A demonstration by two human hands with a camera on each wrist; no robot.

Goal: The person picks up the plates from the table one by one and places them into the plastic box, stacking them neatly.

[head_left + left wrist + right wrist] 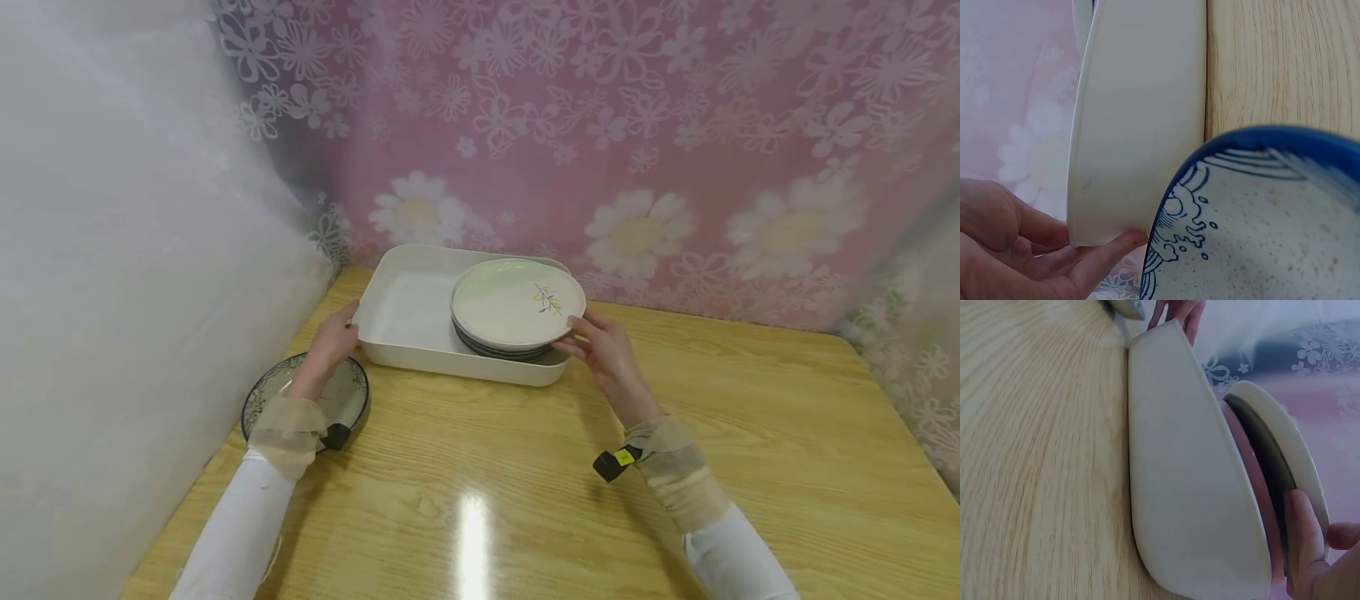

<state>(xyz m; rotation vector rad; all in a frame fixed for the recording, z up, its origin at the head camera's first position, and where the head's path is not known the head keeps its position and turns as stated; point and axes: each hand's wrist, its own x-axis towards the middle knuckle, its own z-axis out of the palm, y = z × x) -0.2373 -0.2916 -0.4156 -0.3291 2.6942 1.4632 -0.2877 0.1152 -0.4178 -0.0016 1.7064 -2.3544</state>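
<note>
A white rectangular plastic tray [408, 300] with raised walls stands at the back of the table, a stack of plates in its right half. On top lies a cream oval plate [502, 304] with a small yellow-flowered sprig; darker plates [502, 350] show under its rim. My right hand [607, 354] pinches the top plate's right edge, thumb above and fingers beneath, as the right wrist view also shows. At the tray's left end my left hand [330, 342] grips the wall. In the left wrist view its thumb and fingers hold the tray's corner.
A speckled plate with a blue rim [348, 392] rests on the wooden table [465, 458] beneath my left wrist, close to the tray's front left corner. A pink flowered curtain [525, 167] hangs behind the tray, and a white sheet [150, 208] hangs on the left.
</note>
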